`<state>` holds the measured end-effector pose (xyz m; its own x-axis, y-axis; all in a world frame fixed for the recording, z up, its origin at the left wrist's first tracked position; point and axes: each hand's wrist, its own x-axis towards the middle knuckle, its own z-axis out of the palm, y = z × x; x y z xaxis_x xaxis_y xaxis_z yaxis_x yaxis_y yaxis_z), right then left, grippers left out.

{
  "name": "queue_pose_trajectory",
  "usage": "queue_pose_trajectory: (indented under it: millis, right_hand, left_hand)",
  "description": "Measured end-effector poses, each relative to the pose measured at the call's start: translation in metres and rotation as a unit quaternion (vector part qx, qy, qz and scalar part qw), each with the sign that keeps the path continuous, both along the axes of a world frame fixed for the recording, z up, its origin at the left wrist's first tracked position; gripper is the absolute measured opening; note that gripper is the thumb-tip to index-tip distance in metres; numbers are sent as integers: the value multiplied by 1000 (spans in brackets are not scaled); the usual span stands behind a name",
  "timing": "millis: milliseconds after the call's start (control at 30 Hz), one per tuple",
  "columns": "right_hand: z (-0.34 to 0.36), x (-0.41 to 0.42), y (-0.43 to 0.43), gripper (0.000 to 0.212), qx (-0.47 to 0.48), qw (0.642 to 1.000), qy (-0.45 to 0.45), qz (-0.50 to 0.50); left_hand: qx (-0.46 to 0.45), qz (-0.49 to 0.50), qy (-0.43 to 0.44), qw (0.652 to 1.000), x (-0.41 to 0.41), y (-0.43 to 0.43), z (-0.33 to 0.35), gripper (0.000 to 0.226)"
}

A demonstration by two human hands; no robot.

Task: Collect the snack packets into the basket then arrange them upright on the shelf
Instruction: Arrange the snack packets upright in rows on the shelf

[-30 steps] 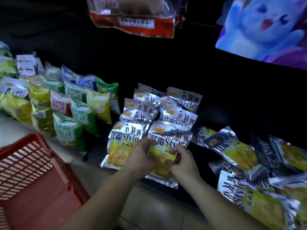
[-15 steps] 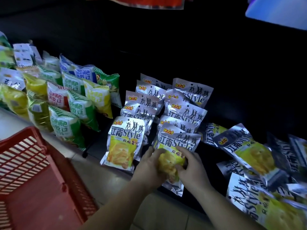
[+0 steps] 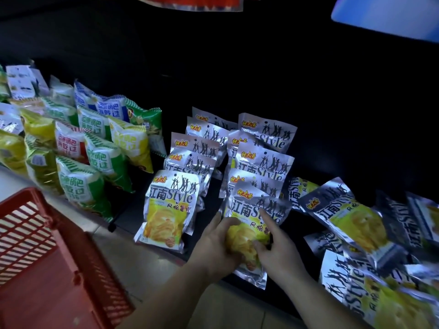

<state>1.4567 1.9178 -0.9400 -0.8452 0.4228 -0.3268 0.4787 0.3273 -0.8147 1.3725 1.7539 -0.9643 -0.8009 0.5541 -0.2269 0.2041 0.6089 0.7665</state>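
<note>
A silver and yellow chip packet (image 3: 254,217) stands at the front of the right row on the dark shelf (image 3: 320,138). My left hand (image 3: 219,243) grips its lower left side and my right hand (image 3: 275,245) holds its lower right, with one finger lying up across the print. Beside it another silver chip packet (image 3: 169,207) leads the left row, with several more upright behind both. The red basket (image 3: 35,252) sits at the lower left and looks empty.
Green, yellow and red snack bags (image 3: 78,148) stand in rows at the left. Several silver packets (image 3: 351,217) lie flat in a loose heap at the right. A pale floor strip (image 3: 142,264) runs before the shelf edge.
Both hands have slid lower on the front packet and set it more upright against the row. The view has dropped, so the hanging items above are nearly out of frame.
</note>
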Motion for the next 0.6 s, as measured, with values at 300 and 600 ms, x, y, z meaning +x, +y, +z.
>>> queue_pose_trajectory:
  millis: [300,600]
  right_hand:
    - [11,-11,-13,79,104,992,-26,69]
    - [18,0,0,58,111,993,-3,35]
  left_hand:
    - [-23,12,36,999,-3,-14,9,71]
    - [-48,9,43,998,3,-24,9,81]
